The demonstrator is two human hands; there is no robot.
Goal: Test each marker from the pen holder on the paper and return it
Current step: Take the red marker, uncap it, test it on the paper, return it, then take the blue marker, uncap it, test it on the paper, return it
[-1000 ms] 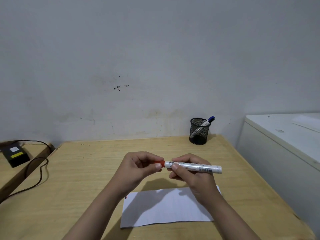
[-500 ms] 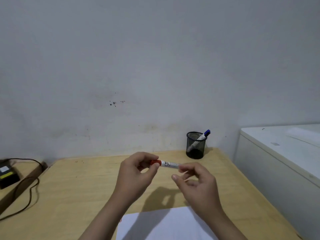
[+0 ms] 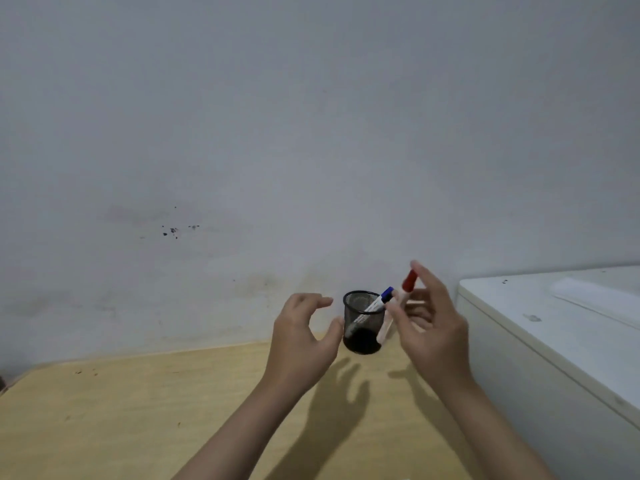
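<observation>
A black mesh pen holder (image 3: 356, 308) stands at the back of the wooden table, against the wall. A blue-capped marker (image 3: 380, 301) leans inside it. My right hand (image 3: 429, 327) holds the red-capped marker (image 3: 408, 281) nearly upright, cap up, just right of the holder's rim; its lower end is partly hidden beside the holder. My left hand (image 3: 301, 337) hovers empty just left of the holder, fingers spread and curved toward it. The paper is out of view.
The wooden table (image 3: 138, 410) runs back to a stained white wall. A white cabinet (image 3: 554, 323) stands to the right, higher than the table and close to my right arm.
Both hands moved forward from above the paper to the pen holder. My left hand let go of the red marker; my right hand turned it upright. The camera tilted up and the paper left the view.
</observation>
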